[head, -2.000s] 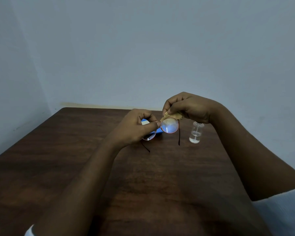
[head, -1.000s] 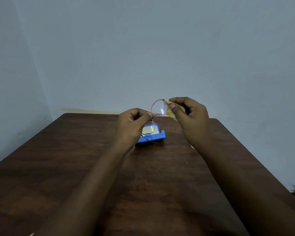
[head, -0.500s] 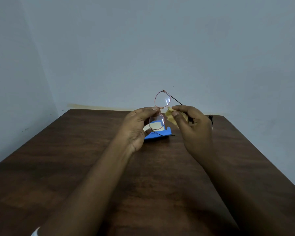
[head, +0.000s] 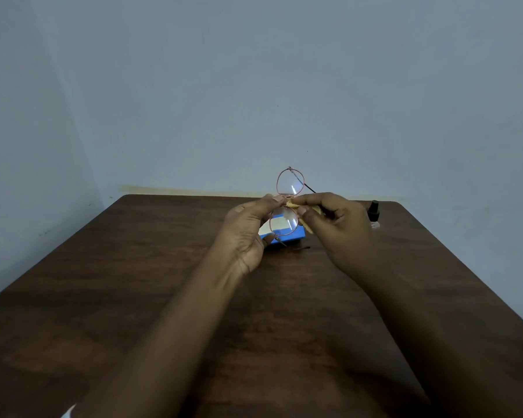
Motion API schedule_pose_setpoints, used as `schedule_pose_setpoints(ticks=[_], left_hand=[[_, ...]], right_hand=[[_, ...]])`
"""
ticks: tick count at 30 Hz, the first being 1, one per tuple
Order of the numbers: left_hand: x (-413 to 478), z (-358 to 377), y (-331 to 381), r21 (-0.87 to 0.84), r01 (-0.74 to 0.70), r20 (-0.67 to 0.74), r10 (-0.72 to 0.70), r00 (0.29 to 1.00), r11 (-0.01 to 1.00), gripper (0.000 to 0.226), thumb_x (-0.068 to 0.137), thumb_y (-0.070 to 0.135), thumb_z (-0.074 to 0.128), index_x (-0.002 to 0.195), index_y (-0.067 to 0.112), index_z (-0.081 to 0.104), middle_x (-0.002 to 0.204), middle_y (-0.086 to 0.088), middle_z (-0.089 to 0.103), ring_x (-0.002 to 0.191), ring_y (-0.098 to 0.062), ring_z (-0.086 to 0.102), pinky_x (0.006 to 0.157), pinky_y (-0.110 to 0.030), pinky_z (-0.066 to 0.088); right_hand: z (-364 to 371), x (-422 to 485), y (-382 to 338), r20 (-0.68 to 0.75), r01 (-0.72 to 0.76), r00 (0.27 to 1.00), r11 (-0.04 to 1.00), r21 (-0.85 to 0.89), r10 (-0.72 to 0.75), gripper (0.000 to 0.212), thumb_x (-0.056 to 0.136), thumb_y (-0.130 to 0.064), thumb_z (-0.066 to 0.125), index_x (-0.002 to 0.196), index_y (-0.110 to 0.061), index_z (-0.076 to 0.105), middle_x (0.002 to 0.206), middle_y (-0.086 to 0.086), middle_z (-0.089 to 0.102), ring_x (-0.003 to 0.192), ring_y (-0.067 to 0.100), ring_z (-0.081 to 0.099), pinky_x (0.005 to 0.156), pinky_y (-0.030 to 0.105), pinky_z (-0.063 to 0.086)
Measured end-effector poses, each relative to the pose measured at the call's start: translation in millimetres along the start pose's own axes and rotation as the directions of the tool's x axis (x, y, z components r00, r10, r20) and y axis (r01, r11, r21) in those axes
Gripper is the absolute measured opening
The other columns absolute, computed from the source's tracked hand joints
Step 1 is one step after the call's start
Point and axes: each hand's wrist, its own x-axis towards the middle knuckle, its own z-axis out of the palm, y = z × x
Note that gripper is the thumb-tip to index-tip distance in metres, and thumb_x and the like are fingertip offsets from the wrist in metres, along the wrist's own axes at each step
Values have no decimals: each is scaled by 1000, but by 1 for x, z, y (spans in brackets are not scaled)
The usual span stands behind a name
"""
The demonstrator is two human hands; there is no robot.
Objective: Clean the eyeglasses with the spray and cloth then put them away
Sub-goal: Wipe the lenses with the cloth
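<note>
Closing in with the right hand (head: 338, 227) since half a second back, now right up against the left hand (head: 246, 233), fingertips all but meeting at the bridge. Keeping the round, thin pink-metal-rimmed eyeglasses (head: 290, 183) stood on end as before, a quarter turn away from the level hold of two seconds ago.

Holding them in the air just above and in front of the blue rectangular case (head: 293, 237), one lens straight over the other. Lower lens overlapping the case in view, upper lens higher up against the wall. Pinching the frame at the bridge with the left hand, thumb and forefinger curled in from the case's left side. Pinching a small crumpled yellow cloth (head: 292, 204) with the right hand, thumb and forefinger pressing it to the bridge, remaining fingers curled over the rest, above and right of the case. Showing one thin dark temple arm poking out rightward from the top lens, and the tip of the other dangling just in front of the case.

Under the case, a dark brown wooden table (head: 133, 282). Well to the right of the case and a little further back, a small clear spray bottle (head: 374, 206) with a black cap, partly hidden by the right hand. Behind the case, a plain pale grey-blue wall (head: 254, 86). Far nearer than the case, at bottom left, a scrap of white sleeve (head: 68, 413).
</note>
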Motion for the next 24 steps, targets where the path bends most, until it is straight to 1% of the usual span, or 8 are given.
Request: schedule_pose_setpoints(ticks=[2, 6, 10, 13, 15, 17, 20, 24], left_hand=[[2, -1, -1, -15, -21, -7, 21, 1000, 1000, 27, 91, 15, 78, 64, 19, 77, 63, 6, 70, 50, -2, 65, 63, -27, 42], [1, 0, -1, 10, -32, -26, 32, 999, 999, 6, 89, 19, 81, 84, 18, 77, 69, 8, 71, 56, 1, 65, 68, -32, 39], [0, 1, 0, 3, -14, -35, 14, 999, 1000, 19, 89, 18, 80, 71, 20, 78, 65, 12, 69, 58, 3, 62, 67, -31, 40], [-2, 1, 5, -62, -3, -46, 0, 999, 998, 3, 90, 16, 79, 88, 15, 77, 69, 10, 72, 67, -2, 65, 62, -26, 43], [0, 1, 6, -106, -3, -73, -5, 997, 994, 9, 90, 15, 78, 98, 9, 76, 72, 5, 74, 78, -9, 66, 64, -27, 44], [0, 1, 7, -160, 0, -79, -13, 997, 987, 6, 91, 11, 76, 94, 6, 77, 72, 1, 75, 82, -17, 67, 69, -31, 46], [0, 0, 7, -221, 38, -64, -53, 996, 974, 12, 93, 6, 73, 81, 6, 75, 63, -2, 73, 63, -17, 70, 63, -28, 53], [-3, 3, 4, -251, 101, -55, -118, 991, 963, 16, 94, 9, 74, 78, 8, 74, 64, -1, 71, 50, -13, 70, 44, -20, 49]], right_hand=[[0, -1, -1, 17, 30, 999, 998, -57, -29, 25, 96, -5, 71, 110, -23, 82, 99, -9, 79, 91, 15, 73, 81, 41, 60], [1, 1, -6, 40, 99, 995, 986, -132, -94, 27, 96, -1, 68, 111, -18, 82, 103, -8, 79, 96, 5, 72, 82, 22, 54], [3, 4, -10, 69, 95, 994, 984, -147, -86, 28, 97, 2, 65, 112, -15, 81, 102, -6, 78, 96, 2, 70, 82, 14, 49], [2, 1, -10, 55, 91, 995, 986, -143, -84, 24, 97, -2, 67, 111, -16, 81, 99, -8, 77, 90, 1, 70, 79, 14, 48], [0, -1, -11, 41, 89, 996, 989, -115, -85, 21, 97, -9, 69, 111, -18, 81, 99, -10, 77, 88, 5, 70, 77, 18, 50], [0, -4, -12, 43, 101, 994, 990, -99, -97, 20, 94, -20, 74, 113, -18, 80, 103, -10, 77, 94, 7, 72, 81, 25, 56], [4, -9, -11, 61, 135, 990, 979, -151, -128, 33, 87, -25, 82, 118, -16, 76, 112, -8, 75, 105, 7, 70, 90, 35, 58], [15, -13, -6, 32, 215, 976, 938, -270, -215, 41, 82, -27, 87, 118, -15, 71, 109, -7, 71, 100, 7, 65, 86, 23, 50]])
